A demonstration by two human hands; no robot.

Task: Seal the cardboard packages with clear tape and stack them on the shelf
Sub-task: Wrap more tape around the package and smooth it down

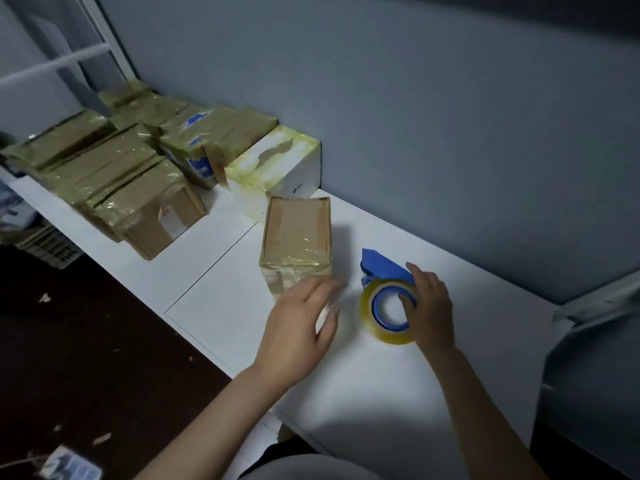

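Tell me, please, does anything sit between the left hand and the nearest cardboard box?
Nothing visible does. The left hand is at the near end of the box; the tape roll lies off to the side, gripped by the right hand.

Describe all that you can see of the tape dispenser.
The tape dispenser is a blue plastic frame carrying a roll of clear, yellowish tape on a blue core. It lies on its side on the table, right of the cardboard box and apart from it. The right hand holds it, thumb in the core, fingers over the frame.
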